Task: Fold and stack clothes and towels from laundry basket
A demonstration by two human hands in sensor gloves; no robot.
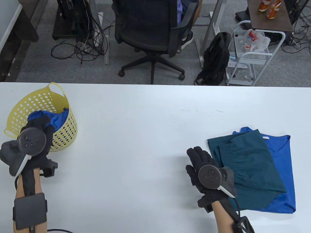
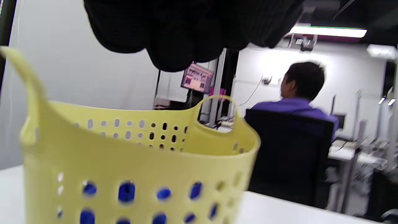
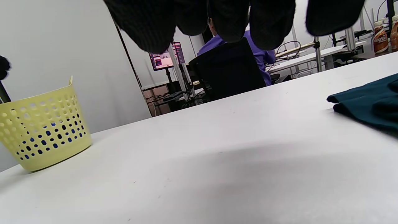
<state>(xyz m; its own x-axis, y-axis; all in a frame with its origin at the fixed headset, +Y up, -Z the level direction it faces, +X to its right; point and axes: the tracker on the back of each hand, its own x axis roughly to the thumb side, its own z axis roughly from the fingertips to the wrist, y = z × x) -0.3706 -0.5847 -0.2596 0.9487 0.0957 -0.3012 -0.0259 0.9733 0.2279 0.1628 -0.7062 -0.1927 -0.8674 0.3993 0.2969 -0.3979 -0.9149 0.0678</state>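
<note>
A yellow perforated laundry basket [image 1: 62, 132] stands at the table's left with a blue garment [image 1: 59, 118] inside; it also shows in the left wrist view [image 2: 124, 161] and the right wrist view [image 3: 43, 130]. My left hand [image 1: 40, 125] reaches over the basket's near rim above the blue garment; whether it holds any cloth is hidden. At the right a folded teal garment [image 1: 250, 165] lies on a folded blue shirt [image 1: 283, 157]. My right hand [image 1: 200, 160] hovers flat, fingers spread and empty, just left of that stack. The teal garment's edge shows in the right wrist view [image 3: 367, 102].
The white table [image 1: 136, 136] runs wide between basket and stack. Beyond its far edge stand a black office chair [image 1: 150, 31], a black backpack [image 1: 215, 58] and a white cart [image 1: 252, 53].
</note>
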